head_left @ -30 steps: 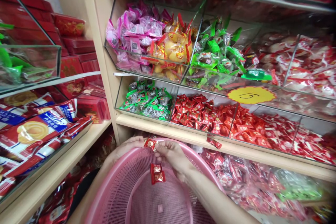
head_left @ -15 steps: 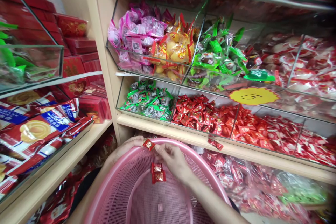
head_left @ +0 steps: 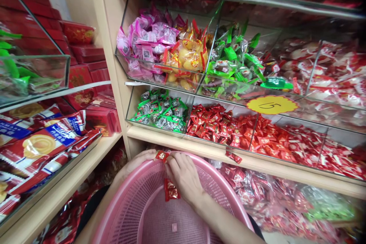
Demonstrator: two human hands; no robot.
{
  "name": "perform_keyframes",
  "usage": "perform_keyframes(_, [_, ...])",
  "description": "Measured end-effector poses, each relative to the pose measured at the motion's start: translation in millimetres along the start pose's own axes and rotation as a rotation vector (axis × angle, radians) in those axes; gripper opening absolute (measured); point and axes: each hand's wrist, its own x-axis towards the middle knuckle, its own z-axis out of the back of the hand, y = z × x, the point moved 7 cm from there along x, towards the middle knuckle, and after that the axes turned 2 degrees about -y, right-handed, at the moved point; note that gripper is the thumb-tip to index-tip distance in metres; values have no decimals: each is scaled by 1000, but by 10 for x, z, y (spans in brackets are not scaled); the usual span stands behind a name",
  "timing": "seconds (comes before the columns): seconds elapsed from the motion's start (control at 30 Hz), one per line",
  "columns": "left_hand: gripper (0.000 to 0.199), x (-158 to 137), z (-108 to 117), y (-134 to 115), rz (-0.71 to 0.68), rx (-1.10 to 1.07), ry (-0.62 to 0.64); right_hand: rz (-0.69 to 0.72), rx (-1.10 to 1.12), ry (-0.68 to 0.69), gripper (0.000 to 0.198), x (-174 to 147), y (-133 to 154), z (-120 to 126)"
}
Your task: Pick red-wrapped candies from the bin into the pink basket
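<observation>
A small red wrapped candy (head_left: 161, 155) with gold print sits at the far rim of a pink plastic mesh basket (head_left: 238, 202). My left hand (head_left: 140, 161) lies along the left rim, its fingertips closed at the candy's left side. From the right, my right hand (head_left: 184, 175) reaches over the basket with bent fingers pinching the candy's right edge. Below these fingers, inside the basket, are more red wrapped candies (head_left: 172, 190), partly covered by the right hand.
Ahead, a shelf bin holds red candies (head_left: 211, 122), beside green-wrapped ones (head_left: 161, 110). One red candy (head_left: 233, 156) lies on the wooden shelf edge. A yellow price tag (head_left: 271, 105) hangs above. Biscuit packs (head_left: 42, 141) fill the left shelf; bagged sweets (head_left: 257, 187) lie below on the right.
My right hand has turned and moved in closer to the candy, its back now more toward me. It now covers part of the candies inside the basket. My left hand stays at the rim.
</observation>
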Motion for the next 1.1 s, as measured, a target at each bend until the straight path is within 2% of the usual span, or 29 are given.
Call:
perform_keyframes(0.1, [22, -5, -16, -4, 6, 1, 7, 25, 41, 4, 15, -8, 18, 60])
perform_keyframes(0.17, [25, -17, -64, -49, -33, 19, 38, -45, 168, 7, 17, 9, -14, 117])
perform_keyframes(0.27, [33, -49, -172, -128, -124, 49, 138, -322, 545, 37, 16, 31, -166, 128])
perform_keyframes(0.37, [30, -74, -224, -99, -98, -10, 213, -615, 952, 120, 15, -3, -288, -7])
perform_keyframes(0.47, [26, -77, -199, -31, -41, -70, 230, -743, 1200, 175, 14, -29, -307, -117])
perform_keyframes(0.57, [26, -56, -121, 4, -21, -34, 182, -816, 1360, 230, 13, -44, -262, -175])
perform_keyframes(0.7, [29, -59, -126, -47, -58, 38, 199, -851, 1430, 329, 12, -28, -161, -197])
perform_keyframes(0.8, [30, -93, -178, -79, -53, 24, 209, -833, 1392, 326, 12, 20, -141, -203])
perform_keyframes(1.0, [18, -99, -110, -43, 8, 43, 30, -817, 1362, 252, 13, 55, -180, -233])
perform_keyframes(1.1, [17, -78, -79, -41, -3, 56, 9, -869, 1376, 235, 11, -13, -224, -258])
